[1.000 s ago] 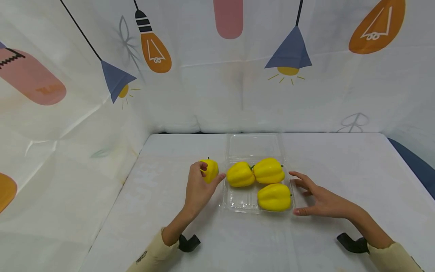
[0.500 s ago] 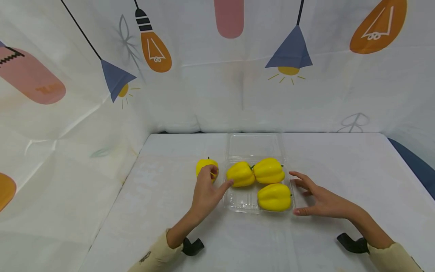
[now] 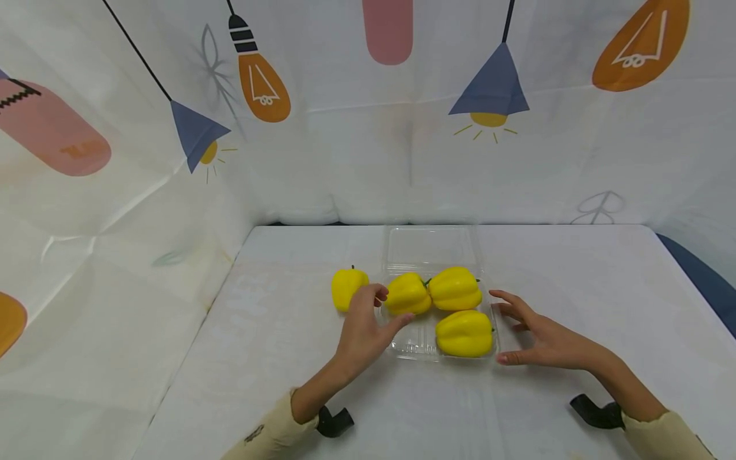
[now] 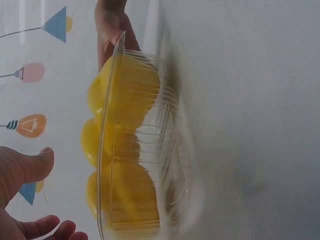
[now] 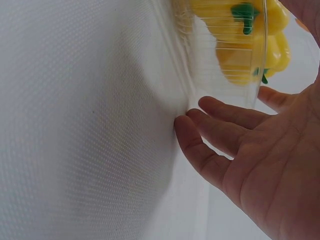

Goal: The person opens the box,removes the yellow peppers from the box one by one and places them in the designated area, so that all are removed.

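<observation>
Three yellow bell peppers, one back left (image 3: 409, 295), one back right (image 3: 455, 289) and one front right (image 3: 464, 334), lie in a clear plastic clamshell box (image 3: 411, 342). Left of the box a fourth yellow bell pepper (image 3: 346, 287) sits on the table. My left hand (image 3: 363, 332) hovers over the box's left edge by the back left pepper, thumb and fingers spread, holding nothing. In the left wrist view, the left hand (image 4: 22, 185) is apart from the box wall. My right hand (image 5: 260, 145) has its relaxed fingers right at the box's right side.
The box's clear lid (image 3: 431, 246) lies folded back toward the rear of the white table (image 3: 563, 268). A white curtain (image 3: 356, 153) printed with lamps and bulbs hangs behind and to the left.
My left hand has moved right, away from the lone bell pepper to the box's left edge. That pepper stays where it was, now more exposed. My right hand has not moved.
</observation>
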Tool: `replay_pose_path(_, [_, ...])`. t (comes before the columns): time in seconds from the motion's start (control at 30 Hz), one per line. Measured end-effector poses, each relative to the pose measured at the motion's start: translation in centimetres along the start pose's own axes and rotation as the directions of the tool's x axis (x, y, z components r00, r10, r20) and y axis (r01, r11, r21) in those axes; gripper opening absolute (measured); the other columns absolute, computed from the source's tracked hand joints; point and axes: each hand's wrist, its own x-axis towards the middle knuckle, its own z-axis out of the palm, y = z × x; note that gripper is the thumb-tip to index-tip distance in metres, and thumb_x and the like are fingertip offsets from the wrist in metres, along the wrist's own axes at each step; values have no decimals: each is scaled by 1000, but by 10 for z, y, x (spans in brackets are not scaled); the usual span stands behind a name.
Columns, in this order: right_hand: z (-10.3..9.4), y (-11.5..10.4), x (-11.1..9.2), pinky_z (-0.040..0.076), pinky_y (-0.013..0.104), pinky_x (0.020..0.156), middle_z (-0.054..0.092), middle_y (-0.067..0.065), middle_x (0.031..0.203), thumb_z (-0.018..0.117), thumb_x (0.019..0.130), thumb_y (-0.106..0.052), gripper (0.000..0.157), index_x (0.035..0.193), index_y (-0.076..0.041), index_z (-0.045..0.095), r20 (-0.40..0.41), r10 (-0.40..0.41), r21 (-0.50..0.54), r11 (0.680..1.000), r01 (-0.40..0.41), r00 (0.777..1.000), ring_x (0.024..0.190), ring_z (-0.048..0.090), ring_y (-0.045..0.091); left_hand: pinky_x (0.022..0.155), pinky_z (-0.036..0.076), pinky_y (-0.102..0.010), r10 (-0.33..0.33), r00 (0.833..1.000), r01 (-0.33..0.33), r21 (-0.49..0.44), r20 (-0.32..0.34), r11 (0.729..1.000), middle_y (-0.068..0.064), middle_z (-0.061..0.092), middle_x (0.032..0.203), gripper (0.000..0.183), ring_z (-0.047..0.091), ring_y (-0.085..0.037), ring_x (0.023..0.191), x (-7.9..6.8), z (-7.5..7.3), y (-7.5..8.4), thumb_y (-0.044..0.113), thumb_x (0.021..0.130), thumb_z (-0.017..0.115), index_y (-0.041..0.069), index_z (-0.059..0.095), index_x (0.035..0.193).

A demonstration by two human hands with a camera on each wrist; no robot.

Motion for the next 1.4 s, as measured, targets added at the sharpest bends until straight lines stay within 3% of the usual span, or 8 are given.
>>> replay_pose_path(0.33, [1,1,0,45,52,91,38,18,143,79,71,-44,107,150,-26,9,-5,-4,-17,1000,4,1000,124,45,37,84,48,-36,18,997,-17,-25,69,1000,-6,53,112,62,52,-22,101,-2,7,8,44,76,75,6,50,119])
replay_pose_path(0.57, [1,1,0,45,53,91,38,20,143,79,72,-44,106,150,-26,9,-3,-8,-13,1000,8,1000,124,45,38,88,47,-36,75,993,-73,-28,90,997,-5,55,115,62,52,-19,104,-3,14,11,42,77,75,7,50,121])
replay_pose_path(0.83, [1,4,1,44,56,90,38,21,142,79,72,-44,105,149,-28,10,-6,-1,-3,1000,1,1000,122,46,40,92,44,-27,65,983,-65,-5,174,998,-1,52,121,62,50,-15,108,-4,20,17,42,78,74,10,48,125])
replay_pose_path(1.4, [2,2,0,43,58,89,37,22,142,79,73,-43,104,149,-27,10,1,4,9,1000,-4,1000,119,48,42,95,42,-24,140,965,-147,15,221,989,8,51,121,58,49,-10,110,-7,34,27,47,78,71,17,49,124])
